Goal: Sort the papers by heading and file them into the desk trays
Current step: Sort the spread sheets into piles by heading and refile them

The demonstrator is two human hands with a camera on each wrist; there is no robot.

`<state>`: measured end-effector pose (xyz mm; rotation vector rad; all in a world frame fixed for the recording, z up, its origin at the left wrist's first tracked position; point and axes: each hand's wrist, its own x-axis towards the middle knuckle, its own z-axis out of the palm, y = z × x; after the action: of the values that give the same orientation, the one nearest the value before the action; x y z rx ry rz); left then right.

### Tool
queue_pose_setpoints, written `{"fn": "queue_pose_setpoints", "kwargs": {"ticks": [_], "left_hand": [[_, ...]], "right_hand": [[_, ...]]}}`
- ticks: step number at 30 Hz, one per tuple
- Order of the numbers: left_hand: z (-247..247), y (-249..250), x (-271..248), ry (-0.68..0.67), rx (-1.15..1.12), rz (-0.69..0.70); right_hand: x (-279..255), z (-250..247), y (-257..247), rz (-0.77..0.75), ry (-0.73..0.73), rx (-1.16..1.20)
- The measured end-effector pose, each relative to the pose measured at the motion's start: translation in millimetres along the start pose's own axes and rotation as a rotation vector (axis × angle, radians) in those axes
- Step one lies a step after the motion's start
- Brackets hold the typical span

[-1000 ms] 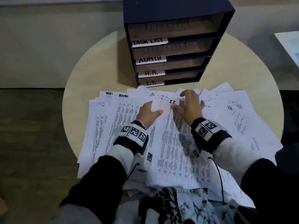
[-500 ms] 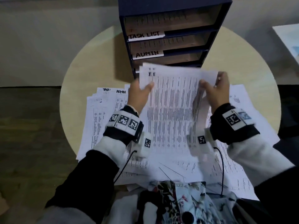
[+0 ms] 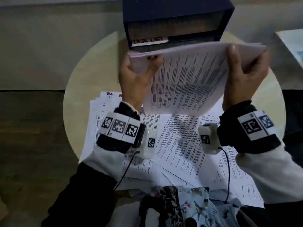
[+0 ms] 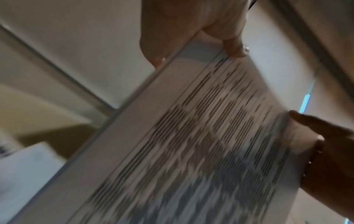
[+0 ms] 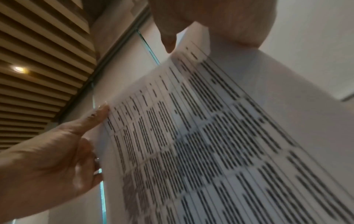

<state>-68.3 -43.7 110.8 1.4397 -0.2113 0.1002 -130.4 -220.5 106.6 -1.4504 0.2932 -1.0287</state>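
Note:
I hold a stack of printed papers in the air with both hands, its top edge tipped away from me toward the dark blue tray unit. My left hand grips the stack's left edge, thumb on the printed face. My right hand grips its right edge. The stack hides the lower trays; only the top tray's label TASK LIST shows. The stack's heading is not readable. The left wrist view shows the printed sheet, blurred, and the right wrist view shows the papers too.
Several loose printed sheets lie fanned over the near half of the round pale table. A white object lies at the far right. Floral cloth is at the bottom edge.
Both hands gathered a stack from the spread on the table, lifted it, and now hold it higher and tilted flatter in front of the trays.

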Motion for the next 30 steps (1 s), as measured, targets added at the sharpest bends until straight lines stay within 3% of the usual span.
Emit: {"fn": "queue_pose_setpoints", "kwargs": {"ticks": [4, 10, 13, 17, 23, 25, 30], "left_hand": [[1.7, -16.8, -10.1, 0.047, -0.015, -0.113], [8.7, 10.7, 2.6, 0.029, -0.046, 0.037], [8.7, -1.9, 3.7, -0.033, 0.008, -0.032], [2.0, -37.0, -9.5, -0.159, 0.152, -0.249], [9.7, -34.3, 9.5, -0.105, 0.187, -0.186], [8.4, -50.3, 17.3, -0.118, 0.21, -0.308], [-4.7, -107.8, 3.3, -0.171, 0.433, -0.795]], "right_hand": [[-8.3, 0.6, 4.5, 0.024, -0.012, -0.028], [5.7, 3.2, -3.6, -0.08, 0.101, 0.066], [4.8, -0.2, 2.9, 0.007, 0.078, 0.05], [-7.7, -12.4, 26.1, 0.091, -0.026, -0.085], [8.7, -17.4, 32.6, -0.03, 0.037, -0.359], [12.9, -17.2, 42.4, 0.057, -0.031, -0.451], [-3.4, -22.4, 84.1, 0.537, -0.377, -0.809]]}}
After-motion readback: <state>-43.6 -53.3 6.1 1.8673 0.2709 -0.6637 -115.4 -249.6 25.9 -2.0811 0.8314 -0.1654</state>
